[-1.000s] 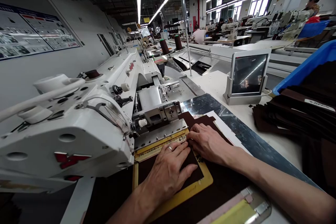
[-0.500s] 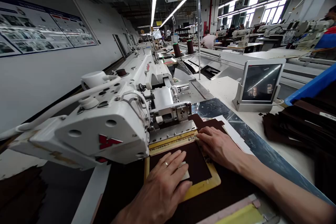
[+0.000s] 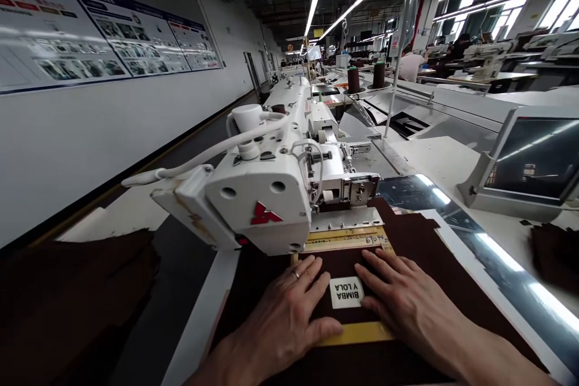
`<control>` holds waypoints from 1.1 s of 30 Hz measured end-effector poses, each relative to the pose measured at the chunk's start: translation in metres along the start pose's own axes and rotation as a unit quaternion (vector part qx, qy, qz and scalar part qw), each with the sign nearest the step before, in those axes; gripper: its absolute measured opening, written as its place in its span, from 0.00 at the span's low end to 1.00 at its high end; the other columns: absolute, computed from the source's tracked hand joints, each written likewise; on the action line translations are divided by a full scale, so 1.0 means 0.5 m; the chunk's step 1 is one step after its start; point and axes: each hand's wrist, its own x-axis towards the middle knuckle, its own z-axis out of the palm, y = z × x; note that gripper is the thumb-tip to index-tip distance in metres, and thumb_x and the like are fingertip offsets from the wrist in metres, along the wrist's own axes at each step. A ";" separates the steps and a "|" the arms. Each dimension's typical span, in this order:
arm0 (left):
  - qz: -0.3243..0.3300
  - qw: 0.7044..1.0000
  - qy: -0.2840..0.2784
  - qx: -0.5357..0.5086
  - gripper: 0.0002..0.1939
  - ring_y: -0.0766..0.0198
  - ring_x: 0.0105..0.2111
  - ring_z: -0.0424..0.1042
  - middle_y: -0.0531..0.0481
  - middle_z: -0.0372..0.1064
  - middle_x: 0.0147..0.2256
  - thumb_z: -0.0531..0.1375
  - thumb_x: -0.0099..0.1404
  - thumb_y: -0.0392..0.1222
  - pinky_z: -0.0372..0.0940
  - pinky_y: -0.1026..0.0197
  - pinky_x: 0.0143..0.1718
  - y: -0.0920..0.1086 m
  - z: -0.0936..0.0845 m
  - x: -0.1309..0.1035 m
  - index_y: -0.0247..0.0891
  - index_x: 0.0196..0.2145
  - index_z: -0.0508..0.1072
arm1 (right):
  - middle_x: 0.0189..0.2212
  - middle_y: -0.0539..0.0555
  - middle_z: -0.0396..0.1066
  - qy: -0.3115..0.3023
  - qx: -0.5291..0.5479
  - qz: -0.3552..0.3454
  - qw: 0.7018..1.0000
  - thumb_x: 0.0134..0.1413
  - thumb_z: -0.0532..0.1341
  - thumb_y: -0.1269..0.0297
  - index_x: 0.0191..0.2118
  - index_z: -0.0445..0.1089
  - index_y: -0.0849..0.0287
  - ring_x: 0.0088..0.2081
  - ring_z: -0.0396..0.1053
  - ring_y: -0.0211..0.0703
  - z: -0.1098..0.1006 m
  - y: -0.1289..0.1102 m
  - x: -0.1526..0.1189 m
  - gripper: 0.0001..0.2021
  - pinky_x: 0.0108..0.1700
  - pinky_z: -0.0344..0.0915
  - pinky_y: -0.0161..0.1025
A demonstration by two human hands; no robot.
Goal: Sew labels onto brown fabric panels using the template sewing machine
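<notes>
A white label with black lettering [image 3: 347, 292] lies on dark brown material [image 3: 344, 260], inside a yellow frame [image 3: 362, 333] at the front of a white sewing machine [image 3: 262, 205]. My left hand [image 3: 292, 307] rests flat with spread fingers on the frame's left side, its thumb on the lower bar. My right hand [image 3: 400, 292] lies with fingers apart over the frame's right side, thumb close to the label. Both hands press on the surface and grip nothing. The frame's side bars are mostly hidden under my hands.
A screen on a stand [image 3: 529, 160] is at the right. Brown pieces [image 3: 90, 289] lie at the far left, others [image 3: 554, 253] at the right edge. Thread cones [image 3: 353, 80] stand behind the machine. A person in a light shirt [image 3: 411, 65] is farther back.
The view has swung right to left, shifting the machine rightward in the picture. My left hand has moved off the label, which now shows fully. My right hand has come nearer to the label.
</notes>
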 end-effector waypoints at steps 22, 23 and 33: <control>-0.020 0.998 0.000 -0.052 0.40 0.42 0.69 0.55 0.32 0.55 0.68 0.56 0.70 0.66 0.62 0.41 0.65 -0.001 0.008 -0.011 0.33 0.67 0.63 | 0.64 0.58 0.65 0.018 -0.002 -0.015 1.000 0.67 0.60 0.51 0.63 0.69 0.50 0.61 0.66 0.63 0.028 0.012 -0.010 0.22 0.53 0.69 0.57; -0.019 0.999 -0.004 -0.049 0.40 0.41 0.69 0.55 0.32 0.55 0.68 0.56 0.70 0.66 0.62 0.40 0.64 -0.001 0.008 -0.010 0.33 0.67 0.63 | 0.64 0.59 0.65 0.015 -0.003 -0.016 1.000 0.67 0.59 0.52 0.63 0.69 0.50 0.61 0.66 0.63 0.028 0.012 -0.010 0.22 0.53 0.69 0.58; -0.017 0.999 0.010 -0.050 0.39 0.40 0.68 0.57 0.29 0.56 0.67 0.62 0.67 0.62 0.64 0.39 0.63 0.000 0.007 -0.009 0.31 0.65 0.66 | 0.63 0.59 0.66 0.021 0.001 -0.017 1.000 0.66 0.60 0.54 0.61 0.70 0.51 0.59 0.67 0.65 0.019 0.005 -0.003 0.21 0.51 0.70 0.59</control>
